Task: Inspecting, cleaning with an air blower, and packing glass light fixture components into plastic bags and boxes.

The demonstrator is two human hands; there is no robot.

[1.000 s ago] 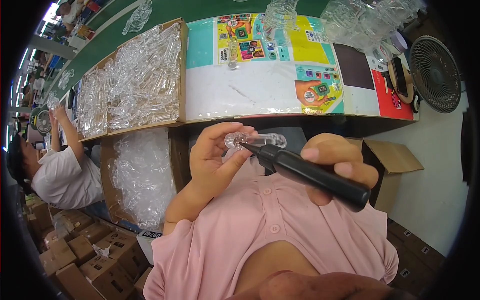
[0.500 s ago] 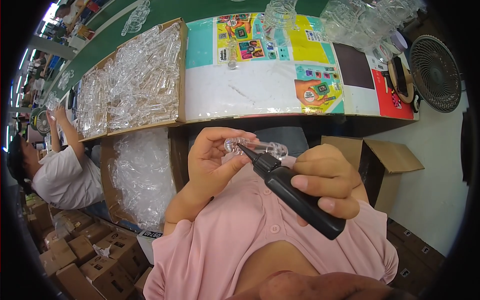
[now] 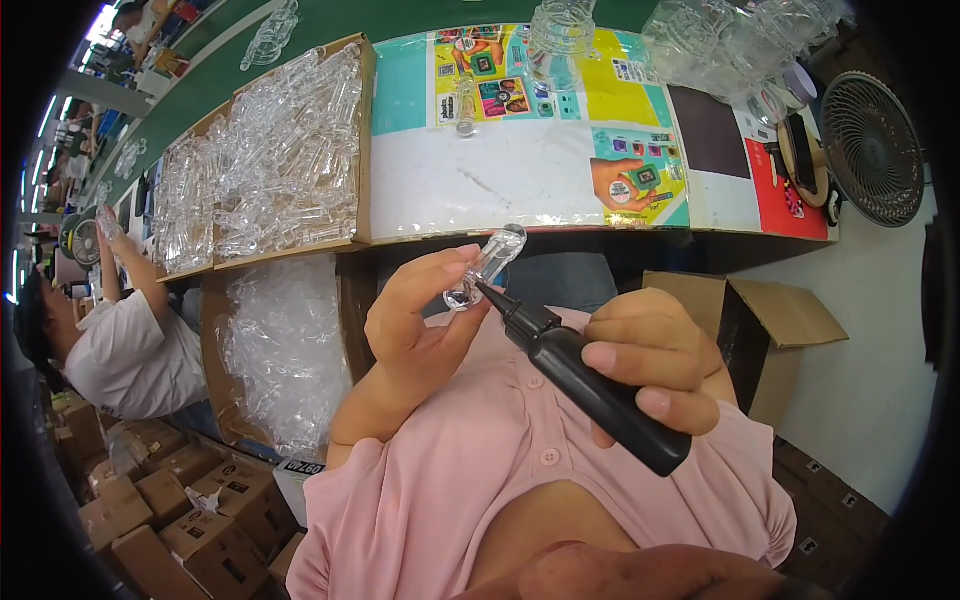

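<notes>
Pinching clear piece (image 3: 486, 266) (bottle (image 3: 590, 385) touching).

From my remote feed: the wearer's pink button-front shirt (image 3: 500, 480), small matching buttons down its placket, short sleeves ending above bare forearms; both hands ungloved, no rings or watch visible.

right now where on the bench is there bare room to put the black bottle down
The white strip of the printed mat is bare, between the cardboard tray of clear parts and the dark panel. Crowded: that tray, and the far right corner with clear pieces and the fan.
</notes>
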